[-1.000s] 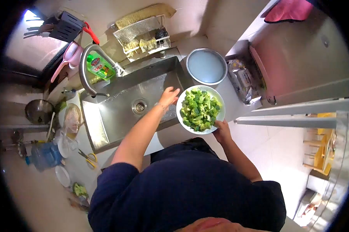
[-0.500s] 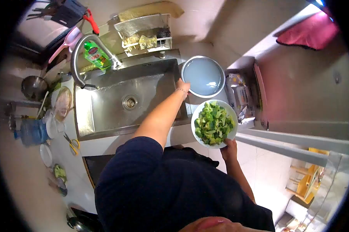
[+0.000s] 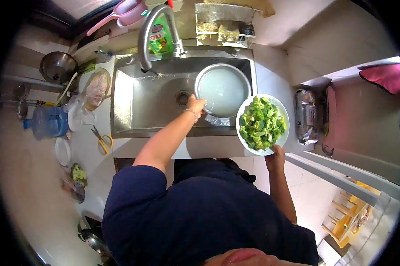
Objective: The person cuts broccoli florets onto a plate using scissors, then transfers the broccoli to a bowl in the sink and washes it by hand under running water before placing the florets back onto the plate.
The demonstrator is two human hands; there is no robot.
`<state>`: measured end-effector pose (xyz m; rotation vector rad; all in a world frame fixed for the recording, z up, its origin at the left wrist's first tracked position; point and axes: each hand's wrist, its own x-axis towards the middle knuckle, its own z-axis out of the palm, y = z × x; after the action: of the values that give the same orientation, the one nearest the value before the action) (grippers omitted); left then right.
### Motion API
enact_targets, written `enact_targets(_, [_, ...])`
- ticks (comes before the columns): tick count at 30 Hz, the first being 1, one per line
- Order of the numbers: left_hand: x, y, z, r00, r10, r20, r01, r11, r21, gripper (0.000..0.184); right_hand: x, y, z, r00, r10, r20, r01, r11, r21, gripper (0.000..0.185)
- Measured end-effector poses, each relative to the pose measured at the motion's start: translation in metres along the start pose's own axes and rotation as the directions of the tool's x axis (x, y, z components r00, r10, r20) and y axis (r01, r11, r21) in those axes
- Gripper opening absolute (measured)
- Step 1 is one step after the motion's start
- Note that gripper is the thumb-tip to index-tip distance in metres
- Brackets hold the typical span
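My left hand [image 3: 197, 105] grips the left rim of a round metal basin [image 3: 223, 90] holding cloudy, pale water. The basin is over the right part of the steel sink [image 3: 140, 126]. A glinting clear patch [image 3: 217, 120] shows just below its near rim; I cannot tell whether it is spilling water. In my right hand [image 3: 276, 158] is the near edge of a white bowl [image 3: 284, 116], filled with cut broccoli [image 3: 262, 124]. This bowl sits right of the basin, above the counter's front edge. The fingers under each rim are partly hidden.
A curved faucet [image 3: 145, 40] rises behind the sink, beside a green detergent bottle [image 3: 161, 39]. Yellow-handled scissors [image 3: 103, 142], a blue-tinted water jug [image 3: 49, 123] and a broccoli piece [image 3: 78, 173] lie left. A foil-like package [image 3: 306, 116] stands right.
My left hand has brought the basin from the counter on the right leftward over the sink. The broccoli bowl stays in my right hand. The camera view has shifted too.
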<state>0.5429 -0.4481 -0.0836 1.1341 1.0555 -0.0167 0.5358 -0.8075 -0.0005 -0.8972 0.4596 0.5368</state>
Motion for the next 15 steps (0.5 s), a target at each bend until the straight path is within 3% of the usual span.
enact_targets(3, [0.011,0.003,-0.063,0.992,0.046,-0.12,-0.031,0.992,0.126,0.036,0.001,0.026,0.037,1.0,-0.008,-0.013,0.008,1.0,0.005,0.042])
enact_targets(5, [0.045,-0.031,-0.11,0.985,0.03,-0.169,0.012,0.969,0.246,0.037,-0.005,0.046,0.045,0.999,0.015,-0.041,-0.014,1.0,0.026,0.043])
enact_targets(7, [0.079,-0.046,-0.145,0.983,0.043,-0.18,0.017,0.948,0.317,0.039,-0.004,0.07,0.051,1.0,0.001,0.001,-0.001,1.0,0.021,0.044])
enact_targets(9, [0.092,-0.059,-0.165,0.983,0.075,-0.171,-0.009,0.935,0.355,0.044,-0.013,0.087,0.053,0.998,0.014,-0.068,-0.013,1.0,0.024,0.044])
enact_targets(12, [0.115,-0.088,-0.179,0.959,-0.025,-0.283,0.074,0.984,0.162,0.054,-0.025,0.103,0.062,0.993,-0.004,-0.117,0.001,1.0,-0.024,0.043])
enact_targets(13, [0.117,-0.098,-0.183,0.967,-0.056,-0.247,0.067,0.997,0.038,0.061,-0.027,0.105,0.065,0.99,-0.013,-0.141,0.008,0.999,-0.04,0.042])
enact_targets(15, [0.11,-0.101,-0.174,0.956,-0.143,-0.255,0.15,0.989,0.007,0.062,-0.03,0.097,0.069,0.985,0.024,-0.171,-0.035,0.997,-0.062,0.04])
